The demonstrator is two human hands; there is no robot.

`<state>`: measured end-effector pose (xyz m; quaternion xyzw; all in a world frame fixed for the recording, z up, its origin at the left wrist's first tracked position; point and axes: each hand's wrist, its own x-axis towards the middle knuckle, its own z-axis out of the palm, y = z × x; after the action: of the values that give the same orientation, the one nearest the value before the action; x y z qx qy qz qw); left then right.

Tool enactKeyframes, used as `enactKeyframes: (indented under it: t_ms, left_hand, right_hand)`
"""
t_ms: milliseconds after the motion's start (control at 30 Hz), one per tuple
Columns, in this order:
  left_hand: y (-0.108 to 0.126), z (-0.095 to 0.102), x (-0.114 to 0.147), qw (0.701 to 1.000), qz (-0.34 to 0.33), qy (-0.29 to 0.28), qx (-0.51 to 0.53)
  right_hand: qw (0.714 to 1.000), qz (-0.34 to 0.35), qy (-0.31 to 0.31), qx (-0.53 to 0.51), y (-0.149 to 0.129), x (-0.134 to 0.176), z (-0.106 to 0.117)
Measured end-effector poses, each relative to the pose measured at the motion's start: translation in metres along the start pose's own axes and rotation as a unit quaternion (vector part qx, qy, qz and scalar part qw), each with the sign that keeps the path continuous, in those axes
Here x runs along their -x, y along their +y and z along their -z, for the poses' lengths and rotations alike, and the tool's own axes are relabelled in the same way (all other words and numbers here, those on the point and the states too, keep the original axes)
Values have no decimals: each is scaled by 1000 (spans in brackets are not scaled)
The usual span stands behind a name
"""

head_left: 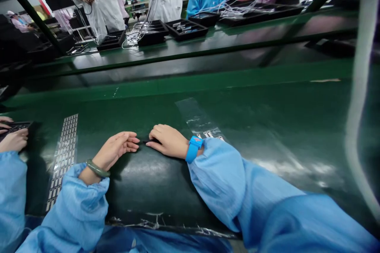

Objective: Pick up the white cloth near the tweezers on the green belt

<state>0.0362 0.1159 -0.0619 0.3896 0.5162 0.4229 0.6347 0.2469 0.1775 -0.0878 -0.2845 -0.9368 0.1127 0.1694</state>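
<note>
Progress: nothing is being shown as finished; a small dark part (150, 141) is being handled at frame centre on the green worktop (267, 102).
Left hand (117, 148): being held loosely open, fingers extended toward the part, nothing gripped.
Right hand (166, 140): being laid flat, fingertips resting on the part; whether it is pinched cannot be told.
Nearby: a strip of small labels (63, 154) is lying at lower left; a clear film (197, 120) is lying behind the right hand.

Dim overhead light glares off the green bench (267, 99); edges warp and blur.
</note>
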Motion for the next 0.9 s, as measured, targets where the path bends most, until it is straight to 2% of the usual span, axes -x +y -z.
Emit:
enactKeyframes:
  t_ms: [267, 467, 567, 733, 900]
  left_hand:
    - [3, -3, 3, 999, -10, 26, -35]
    - [5, -3, 7, 991, -38, 57, -114]
    - [3, 0, 6, 977, -77, 92, -174]
    - [-4, 3, -1, 932, -157, 175, -275]
    - [-9, -4, -1, 915, -174, 144, -334]
  right_hand:
    - [1000, 3, 5, -17, 3, 1, -1]
    - [1000, -5, -3, -22, 2, 1, 0]
    - [1000, -8, -9, -22, 2, 1, 0]
    - [999, -8, -16, -38, 2, 0, 2]
    - [999, -20, -5, -49, 4, 2, 2]
